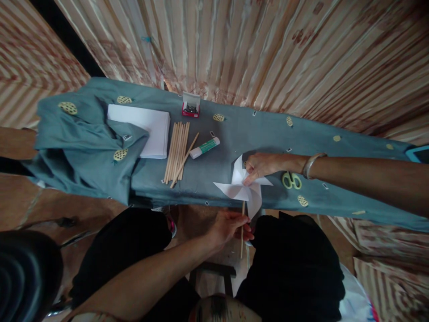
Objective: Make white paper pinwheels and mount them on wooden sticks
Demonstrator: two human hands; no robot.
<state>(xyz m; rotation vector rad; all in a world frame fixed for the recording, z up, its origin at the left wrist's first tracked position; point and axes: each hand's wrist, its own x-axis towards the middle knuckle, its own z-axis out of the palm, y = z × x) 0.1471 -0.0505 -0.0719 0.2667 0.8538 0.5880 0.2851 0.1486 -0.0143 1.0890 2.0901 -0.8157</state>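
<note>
At near edge of table [197,181]: one pinwheel [238,191]. Left hand [229,228] clamped on one stick [241,248] below; right hand [261,165] contacts centre, closure indeterminable.

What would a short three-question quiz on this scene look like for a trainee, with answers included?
1. Multiple choice: what does the left hand hold, just below the white paper pinwheel?
A) the green-and-white glue stick
B) a thin, round wooden stick
C) the scissors with yellow-green handles

2. True or false: the small red-and-white cardboard box stands with its lid open.

3. Fill the gap: the silver-coloured metal bracelet is on the same arm as the ____ hand.

Key: 1. B. 2. True; small dark metal pieces show inside. 3. Right.
</note>
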